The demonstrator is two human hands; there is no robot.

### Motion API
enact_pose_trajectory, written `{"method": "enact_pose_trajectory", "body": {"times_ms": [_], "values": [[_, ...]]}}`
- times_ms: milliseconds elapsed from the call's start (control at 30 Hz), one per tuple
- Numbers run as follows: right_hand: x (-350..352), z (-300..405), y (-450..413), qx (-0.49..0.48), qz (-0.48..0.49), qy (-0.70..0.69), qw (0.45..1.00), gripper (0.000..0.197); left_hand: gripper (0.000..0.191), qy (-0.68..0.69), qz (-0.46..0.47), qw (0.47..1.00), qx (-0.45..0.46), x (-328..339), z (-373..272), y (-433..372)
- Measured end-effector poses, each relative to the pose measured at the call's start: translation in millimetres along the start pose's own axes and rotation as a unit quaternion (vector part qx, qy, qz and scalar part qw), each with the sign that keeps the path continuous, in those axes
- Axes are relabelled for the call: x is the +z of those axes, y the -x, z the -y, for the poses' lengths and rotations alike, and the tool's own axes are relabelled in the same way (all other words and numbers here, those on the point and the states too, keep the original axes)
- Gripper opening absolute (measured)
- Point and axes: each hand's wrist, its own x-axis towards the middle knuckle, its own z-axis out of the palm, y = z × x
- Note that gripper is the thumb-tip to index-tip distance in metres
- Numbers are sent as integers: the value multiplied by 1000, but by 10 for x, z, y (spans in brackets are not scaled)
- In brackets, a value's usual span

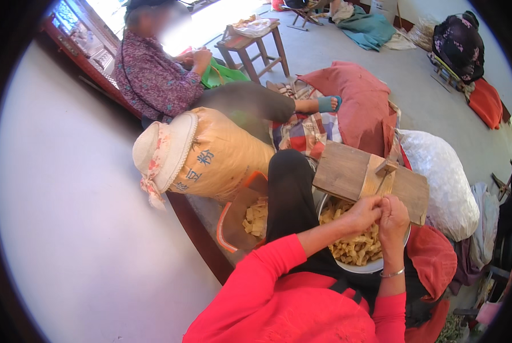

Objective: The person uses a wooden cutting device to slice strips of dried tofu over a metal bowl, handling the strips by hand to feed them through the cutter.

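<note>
My left hand (362, 215) and my right hand (393, 214) meet at the fingertips, over the near edge of a wooden board (341, 167). Their fingers are pinched together; whatever is between them is too small to make out. A small wooden block (386, 167) stands on the board, on a paler band, with a thin dark line running from it towards my hands. Below the board and my hands, a metal basin (358, 269) holds many pale yellow, knotted or folded pieces (358, 248). The right wrist wears a bracelet.
An orange-edged container (226, 227) with flat yellowish pieces lies left of my knee. Beyond it stand a full yellow sack (226, 150) and a sun hat (166, 154). A seated person (157, 81) works at the upper left near a wooden stool (251, 49). A white sack (440, 184) is at the right.
</note>
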Motion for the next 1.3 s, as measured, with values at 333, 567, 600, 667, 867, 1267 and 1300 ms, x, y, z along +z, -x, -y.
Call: {"method": "enact_pose_trajectory", "body": {"times_ms": [333,567,600,667,867,1267,1300], "values": [[-407,-24,370,199,378,-307,850,21,40,-318,74,936,132,-190,-172,79],[-890,439,387,113,72,-556,820,20,29,-37,111,970,211,220,-603,537],[-883,457,315,105,6,-437,893,20,27,-51,96,963,245,328,-702,602],[-764,455,115,25,-50,-264,963,20,27,-38,92,969,228,332,-684,618],[-312,75,172,-42,-89,-13,995,33,42,181,102,978,-3,220,-218,420],[53,-455,675,162,151,-204,953,18,10,-562,-81,774,281,53,253,411],[100,-461,690,238,186,-319,898,23,11,-587,-84,749,296,38,281,428]]}}
